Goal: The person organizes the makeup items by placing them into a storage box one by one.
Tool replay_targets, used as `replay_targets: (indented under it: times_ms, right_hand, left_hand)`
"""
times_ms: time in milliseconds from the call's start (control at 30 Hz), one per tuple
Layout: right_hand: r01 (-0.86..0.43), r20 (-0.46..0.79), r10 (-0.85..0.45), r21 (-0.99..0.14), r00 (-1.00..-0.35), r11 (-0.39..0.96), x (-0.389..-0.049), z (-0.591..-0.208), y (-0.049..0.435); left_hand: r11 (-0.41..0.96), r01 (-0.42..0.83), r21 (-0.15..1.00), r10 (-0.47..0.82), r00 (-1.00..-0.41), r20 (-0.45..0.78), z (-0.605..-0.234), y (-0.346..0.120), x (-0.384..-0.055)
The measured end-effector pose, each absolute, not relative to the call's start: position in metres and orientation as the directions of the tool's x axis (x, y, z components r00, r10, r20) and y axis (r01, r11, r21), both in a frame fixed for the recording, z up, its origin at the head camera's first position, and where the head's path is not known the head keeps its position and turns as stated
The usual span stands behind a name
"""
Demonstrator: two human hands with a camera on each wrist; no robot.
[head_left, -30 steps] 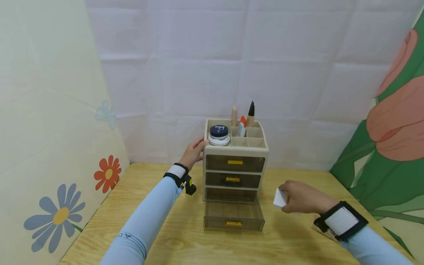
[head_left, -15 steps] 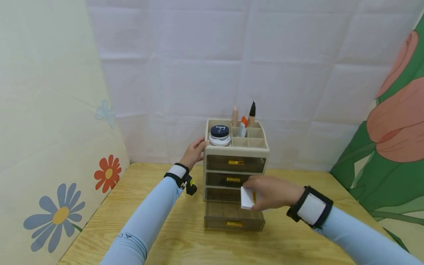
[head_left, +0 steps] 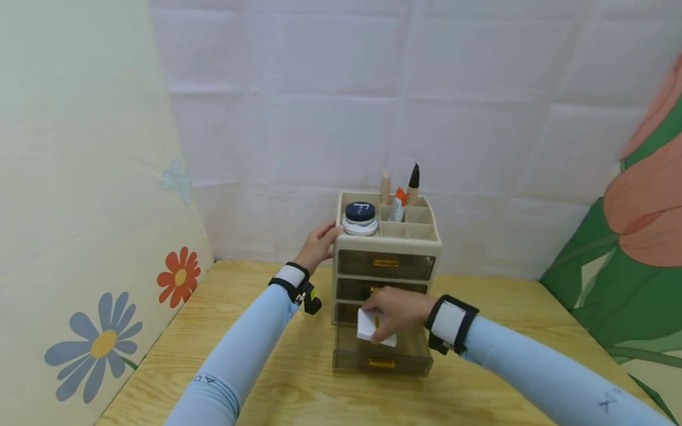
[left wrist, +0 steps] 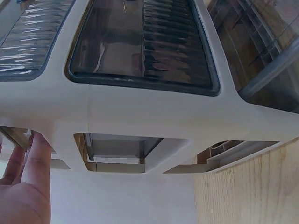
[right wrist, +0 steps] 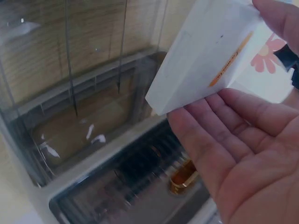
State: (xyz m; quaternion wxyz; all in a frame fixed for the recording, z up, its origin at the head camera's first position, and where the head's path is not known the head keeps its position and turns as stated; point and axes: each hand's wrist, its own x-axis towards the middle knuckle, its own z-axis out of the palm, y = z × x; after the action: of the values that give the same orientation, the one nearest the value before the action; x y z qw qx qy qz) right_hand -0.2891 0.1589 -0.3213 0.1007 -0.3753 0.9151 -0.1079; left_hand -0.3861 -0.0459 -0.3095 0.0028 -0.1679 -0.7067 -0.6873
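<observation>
A beige organizer [head_left: 388, 260] with three smoky drawers stands on the wooden table [head_left: 266, 378]. Its bottom drawer [head_left: 381, 354] is pulled out. My right hand [head_left: 391, 316] holds a small white box [head_left: 369, 327] with an orange stripe just over the pulled-out drawer; the right wrist view shows the white box [right wrist: 205, 56] pinched above the drawer's inside [right wrist: 79, 126]. My left hand [head_left: 319, 242] rests against the organizer's upper left side, and in the left wrist view its fingers [left wrist: 35, 163] lie straight on the beige frame [left wrist: 140, 112].
On top of the organizer sit a blue-lidded jar [head_left: 360, 218] and several tubes and pencils [head_left: 401, 192] in small compartments. A flowered panel [head_left: 96, 236] stands at the left, a green and pink one [head_left: 634, 248] at the right, a white wall behind.
My right hand has carried the white box from the table at the right leftwards, to above the pulled-out bottom drawer. The left hand has stayed on the organizer.
</observation>
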Motion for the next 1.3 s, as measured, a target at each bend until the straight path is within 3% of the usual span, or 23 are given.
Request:
replay_targets:
  times_ms: [233, 467, 733, 1033, 1300]
  right_hand:
    - [-0.660, -0.161, -0.716, -0.292, -0.680, 0.692, -0.302, -0.333, 0.147]
    - [-0.649, -0.230, -0.679, -0.200, -0.698, 0.734, -0.306, -0.349, 0.133]
    - [-0.701, -0.179, -0.699, -0.060, -0.692, 0.710, -0.317, -0.378, 0.123]
    - [-0.706, -0.144, -0.699, -0.001, -0.700, 0.708, -0.319, -0.395, 0.111]
    - [-0.661, -0.153, -0.650, 0.023, -0.744, 0.750, -0.319, -0.396, 0.103]
  left_hand:
    - [-0.002, 0.257, 0.966, 0.234, -0.939, 0.250, -0.308, -0.045, -0.386]
    - [0.008, 0.266, 0.964, 0.228, -0.939, 0.257, -0.310, -0.047, -0.387]
    - [-0.006, 0.256, 0.967, 0.238, -0.938, 0.250, -0.312, -0.049, -0.387]
    - [-0.021, 0.267, 0.963, 0.259, -0.929, 0.263, -0.313, -0.048, -0.386]
    - [-0.026, 0.273, 0.962, 0.254, -0.928, 0.271, -0.312, -0.047, -0.386]
